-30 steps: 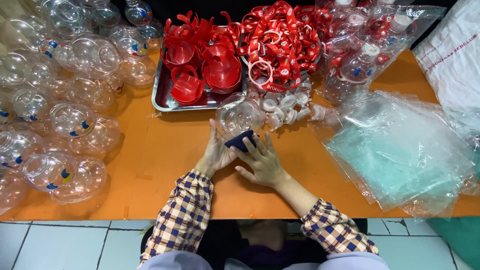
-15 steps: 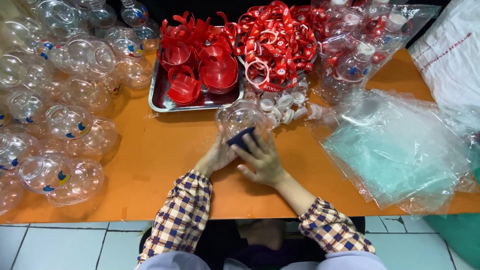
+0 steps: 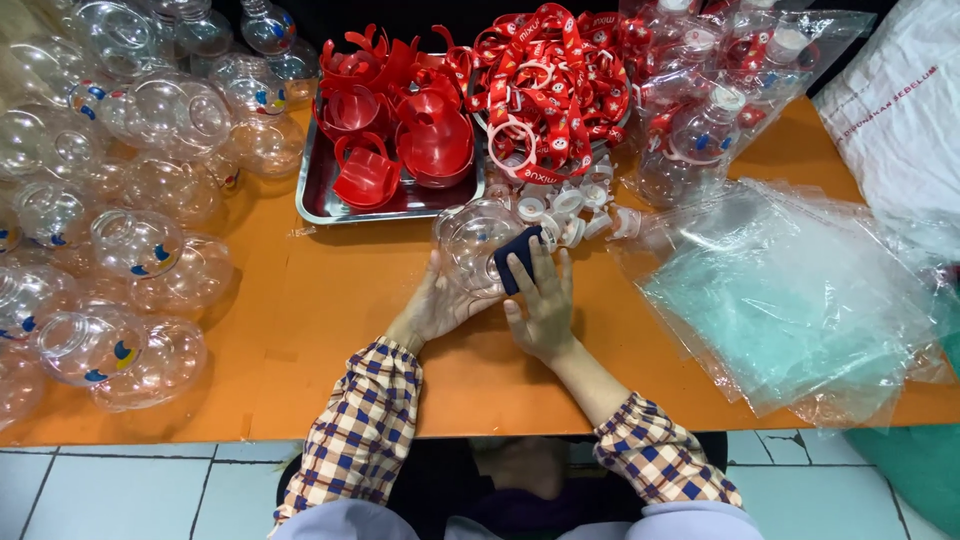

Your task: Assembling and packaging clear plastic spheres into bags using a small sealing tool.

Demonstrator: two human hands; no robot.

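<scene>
Head view looks down on an orange table [image 3: 300, 330] where both hands meet over a clear round plastic bottle [image 3: 472, 245], a bulbous, see-through shell lying on its side just in front of the steel tray [image 3: 318, 205] of red handles [image 3: 400, 140]. The bottle looks light, thin-walled and hollow, likely smooth and a little slippery, and it would probably dent or flex under a hard squeeze; its wide belly seems the safest place to cup it, with the narrower neck as a second hold. The left hand [image 3: 435, 305] lies palm up beneath and beside it, fingers curled loosely around the lower curve, wrist bent back off the table. The right hand [image 3: 545, 305] lies flat, its fingers [image 3: 545, 265] extended and close together, pressing a small dark blue pad [image 3: 512, 258] against the bottle's flank; thumb points toward the left hand. Beyond the fingertips sit loose white caps [image 3: 560, 205] and a heap of red straps [image 3: 545, 80]. Outward of the left hand's knuckles lie many more clear bottles [image 3: 130, 250]; outward of the right hand spreads a stack of clear plastic bags [image 3: 790, 290]. Both forearms wear checked sleeves [image 3: 365, 430].
</scene>
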